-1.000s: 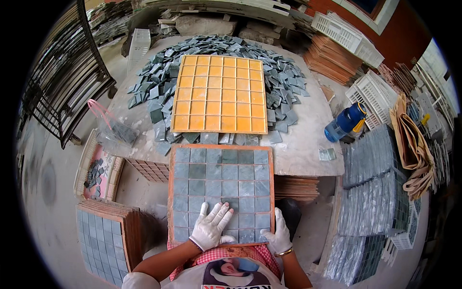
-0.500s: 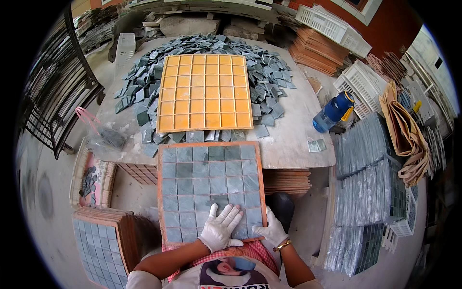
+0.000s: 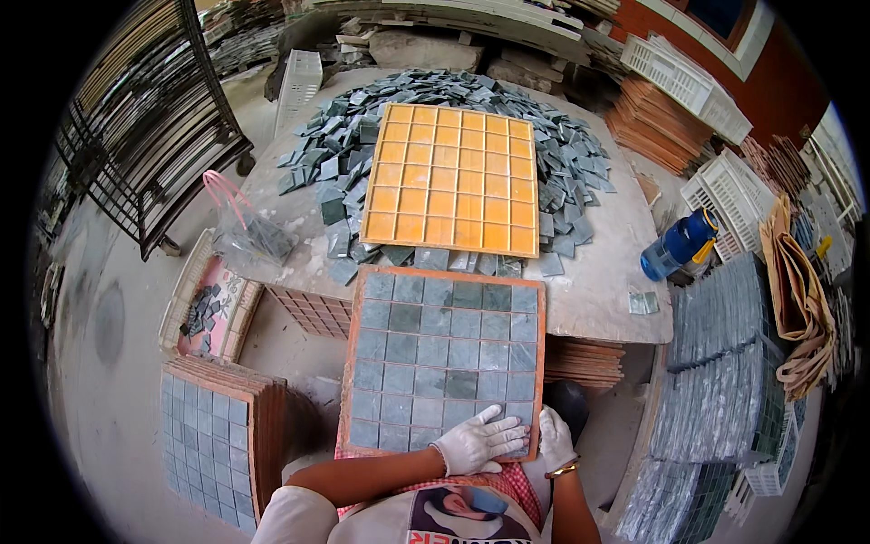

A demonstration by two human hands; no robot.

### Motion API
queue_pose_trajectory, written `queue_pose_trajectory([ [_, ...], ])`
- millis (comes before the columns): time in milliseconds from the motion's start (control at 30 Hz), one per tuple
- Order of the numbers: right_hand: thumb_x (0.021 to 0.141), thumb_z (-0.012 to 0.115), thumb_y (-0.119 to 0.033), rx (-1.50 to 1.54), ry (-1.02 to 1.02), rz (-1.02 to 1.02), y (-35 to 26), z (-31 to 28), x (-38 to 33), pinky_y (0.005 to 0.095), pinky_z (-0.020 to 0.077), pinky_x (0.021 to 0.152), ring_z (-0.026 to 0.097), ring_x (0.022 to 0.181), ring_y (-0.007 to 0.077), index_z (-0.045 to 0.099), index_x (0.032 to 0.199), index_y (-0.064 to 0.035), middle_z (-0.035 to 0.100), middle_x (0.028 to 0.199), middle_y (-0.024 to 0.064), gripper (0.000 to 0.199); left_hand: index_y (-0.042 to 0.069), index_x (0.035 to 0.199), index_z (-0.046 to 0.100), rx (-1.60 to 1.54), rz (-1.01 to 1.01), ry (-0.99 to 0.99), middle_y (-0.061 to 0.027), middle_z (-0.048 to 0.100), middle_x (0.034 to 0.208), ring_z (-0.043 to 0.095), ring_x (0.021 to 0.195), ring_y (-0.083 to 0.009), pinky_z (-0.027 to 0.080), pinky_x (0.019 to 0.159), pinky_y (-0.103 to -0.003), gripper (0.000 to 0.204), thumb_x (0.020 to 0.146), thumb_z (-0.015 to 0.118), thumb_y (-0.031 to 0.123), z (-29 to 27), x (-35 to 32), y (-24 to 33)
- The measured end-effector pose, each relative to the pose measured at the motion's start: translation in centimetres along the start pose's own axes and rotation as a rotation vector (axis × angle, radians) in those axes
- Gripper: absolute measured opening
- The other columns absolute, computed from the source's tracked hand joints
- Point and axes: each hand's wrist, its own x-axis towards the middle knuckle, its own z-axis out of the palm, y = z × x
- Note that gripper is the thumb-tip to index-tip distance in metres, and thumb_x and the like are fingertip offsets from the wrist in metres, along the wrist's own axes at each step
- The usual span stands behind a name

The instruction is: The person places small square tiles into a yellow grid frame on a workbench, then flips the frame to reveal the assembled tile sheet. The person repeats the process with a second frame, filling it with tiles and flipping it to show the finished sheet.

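Observation:
On my lap, against the near table edge, rests a square reddish-brown tray [image 3: 542, 363] filled with rows of grey-green stone tiles [image 3: 417, 349]. My left hand [image 3: 482, 442], in a white glove, lies flat over the tiles near the tray's lower right corner, fingers stretched to the right. Also gloved in white, my right hand [image 3: 555, 442] is closed around the tray's right edge; part of its fingers is hidden. Just beyond the tray, a yellow grid mould [image 3: 453, 181] with bare square cells sits on a heap of loose tiles [image 3: 571, 204].
The table [image 3: 607, 281] carries a blue bottle [image 3: 678, 245] at right and a plastic bag [image 3: 258, 240] at left. Stacked filled trays [image 3: 208, 444] stand low left, wrapped tile stacks [image 3: 716, 390] at right. A black metal rack [image 3: 149, 136] is far left.
My left hand has slid right across the tiles toward the tray's lower right corner. My right hand stays at the right edge. The whole view has shifted, so everything appears further right.

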Motion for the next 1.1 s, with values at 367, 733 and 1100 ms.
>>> queue_pose_trajectory([
  [367, 0.087, 0.060, -0.012, -0.172, -0.168, -0.012, -4.2, 0.7, -1.9, 0.0276, 0.0483, 0.076, 0.059, 0.084, 0.0109, 0.051, 0.119, 0.0032, 0.064, 0.098, 0.0060, 0.037, 0.011, 0.136, 0.044, 0.402, -0.702, 0.183, -0.0097, 0.042, 0.142, 0.038, 0.130, -0.0302, 0.021, 0.108, -0.053, 0.069, 0.081, 0.055, 0.051, -6.6, -12.9, -2.0],
  [733, 0.077, 0.071, -0.033, -0.328, 0.080, -0.141, -5.4, 2.5, 1.8, 0.0371, 0.0483, 0.083, 0.063, 0.096, 0.0315, 0.044, 0.127, 0.0019, 0.063, 0.106, 0.0191, 0.066, -0.005, 0.120, 0.052, -0.643, -1.159, 1.007, -0.0129, 0.063, 0.106, 0.056, 0.105, -0.0185, 0.044, 0.089, -0.029, 0.045, 0.091, 0.059, 0.028, -3.4, -20.1, -2.0],
  [1100, 0.086, 0.059, -0.041, -0.464, 0.181, -0.157, -4.2, 2.5, 3.6, 0.0390, 0.0492, 0.070, 0.064, 0.076, 0.0305, 0.056, 0.104, 0.0027, 0.064, 0.084, 0.0191, 0.047, -0.002, 0.103, 0.060, -1.091, -1.120, 0.984, 0.0041, 0.055, 0.088, 0.048, 0.081, -0.0064, 0.041, 0.073, -0.022, 0.031, 0.094, 0.056, 0.028, -3.3, -17.9, -6.1],
])
